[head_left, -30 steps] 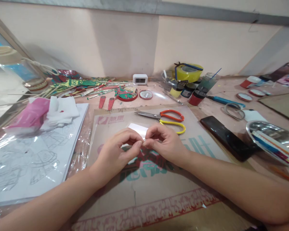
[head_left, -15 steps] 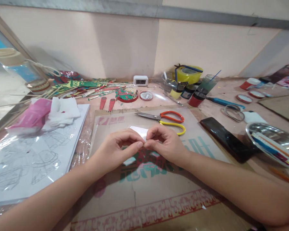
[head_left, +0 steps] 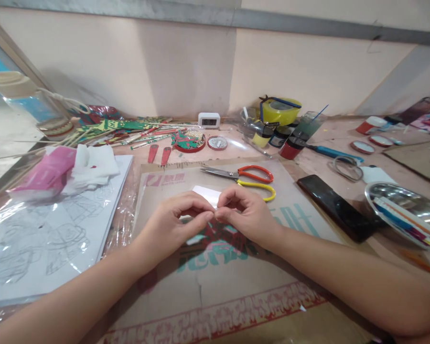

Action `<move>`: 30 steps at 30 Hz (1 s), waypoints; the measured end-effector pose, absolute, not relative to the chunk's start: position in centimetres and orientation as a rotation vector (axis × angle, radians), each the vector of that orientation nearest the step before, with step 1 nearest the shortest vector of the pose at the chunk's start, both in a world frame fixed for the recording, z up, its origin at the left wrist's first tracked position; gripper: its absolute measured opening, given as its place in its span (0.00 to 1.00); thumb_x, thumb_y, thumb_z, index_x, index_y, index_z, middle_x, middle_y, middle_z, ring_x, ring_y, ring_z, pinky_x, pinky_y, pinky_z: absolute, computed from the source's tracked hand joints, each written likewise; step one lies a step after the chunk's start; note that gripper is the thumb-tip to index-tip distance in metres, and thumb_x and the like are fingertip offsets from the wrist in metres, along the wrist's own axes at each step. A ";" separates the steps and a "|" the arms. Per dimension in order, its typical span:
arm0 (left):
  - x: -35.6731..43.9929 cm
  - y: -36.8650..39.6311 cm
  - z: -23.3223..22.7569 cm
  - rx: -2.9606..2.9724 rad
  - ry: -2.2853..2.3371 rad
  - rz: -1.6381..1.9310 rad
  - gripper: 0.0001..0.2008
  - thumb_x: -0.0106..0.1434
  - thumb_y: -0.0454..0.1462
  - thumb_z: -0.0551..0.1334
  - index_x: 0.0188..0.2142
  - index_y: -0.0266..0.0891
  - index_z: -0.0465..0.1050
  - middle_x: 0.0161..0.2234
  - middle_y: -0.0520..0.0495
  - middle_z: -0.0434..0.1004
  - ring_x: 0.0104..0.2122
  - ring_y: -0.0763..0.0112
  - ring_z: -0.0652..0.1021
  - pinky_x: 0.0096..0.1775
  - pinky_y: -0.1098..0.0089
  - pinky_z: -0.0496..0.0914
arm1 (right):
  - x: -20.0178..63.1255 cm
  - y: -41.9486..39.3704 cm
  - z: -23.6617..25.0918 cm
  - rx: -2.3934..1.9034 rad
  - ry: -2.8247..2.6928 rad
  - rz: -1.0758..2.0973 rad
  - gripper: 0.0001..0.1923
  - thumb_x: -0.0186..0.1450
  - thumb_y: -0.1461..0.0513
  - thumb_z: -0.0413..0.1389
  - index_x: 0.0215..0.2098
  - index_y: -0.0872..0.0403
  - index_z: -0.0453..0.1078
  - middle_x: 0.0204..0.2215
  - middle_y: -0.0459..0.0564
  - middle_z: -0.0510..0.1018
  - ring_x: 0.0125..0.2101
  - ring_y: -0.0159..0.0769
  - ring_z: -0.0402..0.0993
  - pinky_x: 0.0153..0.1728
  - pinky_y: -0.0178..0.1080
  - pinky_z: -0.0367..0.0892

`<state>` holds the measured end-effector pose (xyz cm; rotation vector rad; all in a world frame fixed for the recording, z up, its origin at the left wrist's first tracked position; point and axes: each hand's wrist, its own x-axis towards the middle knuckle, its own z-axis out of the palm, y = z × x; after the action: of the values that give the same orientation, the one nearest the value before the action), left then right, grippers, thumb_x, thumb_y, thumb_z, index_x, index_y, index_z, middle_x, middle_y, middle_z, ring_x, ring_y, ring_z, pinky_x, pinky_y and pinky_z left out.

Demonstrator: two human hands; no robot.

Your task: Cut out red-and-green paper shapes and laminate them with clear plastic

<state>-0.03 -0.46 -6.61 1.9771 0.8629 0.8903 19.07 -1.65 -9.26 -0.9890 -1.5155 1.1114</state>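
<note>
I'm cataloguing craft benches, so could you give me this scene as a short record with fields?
Left hand: pinching, tips by the right hand
Right hand: pinching; anything held too small to tell
Below hands: red-patterned piece, partly hidden
Scissors: on printed cardboard, orange and yellow handles
Left side: pink packet, drawings
Right side: metal bowl with pens
Back: white clock

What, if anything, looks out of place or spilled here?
No clear spill. A red spot , perhaps paint, mars the white tissue beside the pink packet; a tiny white scrap lies alone, like an offcut, on the printed cardboard.
</note>
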 end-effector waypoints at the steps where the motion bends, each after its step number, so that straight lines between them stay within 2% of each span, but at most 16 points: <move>1: 0.0 -0.5 -6.7 1.995 0.862 0.910 0.05 0.64 0.33 0.63 0.33 0.40 0.78 0.31 0.49 0.81 0.31 0.71 0.79 0.36 0.70 0.74 | 19.0 -1.7 -9.2 -0.989 -1.522 1.093 0.09 0.59 0.60 0.63 0.28 0.51 0.66 0.22 0.41 0.72 0.22 0.29 0.69 0.23 0.33 0.66; 10: 0.1 -1.1 -7.4 2.175 0.878 1.074 0.06 0.61 0.28 0.62 0.31 0.39 0.75 0.30 0.51 0.79 0.31 0.74 0.79 0.35 0.74 0.72 | 19.0 -1.6 -9.5 -0.970 -1.587 1.042 0.10 0.60 0.58 0.64 0.27 0.51 0.67 0.23 0.42 0.73 0.23 0.30 0.71 0.25 0.34 0.69; 18: 0.1 -0.9 -6.6 2.066 0.882 0.962 0.09 0.61 0.28 0.59 0.29 0.39 0.76 0.29 0.51 0.80 0.29 0.73 0.78 0.34 0.73 0.71 | 19.0 -1.6 -9.4 -0.910 -1.586 1.078 0.14 0.60 0.54 0.66 0.28 0.51 0.68 0.23 0.42 0.72 0.23 0.30 0.70 0.25 0.34 0.68; 25: -0.4 -0.6 -5.8 2.046 0.850 0.869 0.08 0.62 0.31 0.59 0.33 0.39 0.79 0.32 0.49 0.81 0.31 0.70 0.79 0.34 0.70 0.73 | 18.9 -1.5 -9.1 -0.928 -1.519 1.169 0.15 0.59 0.54 0.66 0.28 0.51 0.66 0.21 0.40 0.70 0.21 0.29 0.68 0.23 0.33 0.67; 30: -0.8 -0.4 -5.3 2.164 0.881 0.828 0.07 0.63 0.30 0.61 0.35 0.39 0.79 0.32 0.51 0.82 0.31 0.75 0.79 0.35 0.75 0.73 | 18.9 -1.5 -9.3 -0.941 -1.488 1.162 0.12 0.59 0.57 0.65 0.28 0.51 0.66 0.22 0.41 0.71 0.21 0.29 0.68 0.23 0.33 0.66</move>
<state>-0.83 -0.43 -5.25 2.1644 0.8811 0.8280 18.92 -1.50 -9.26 -0.9415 -1.4880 1.1618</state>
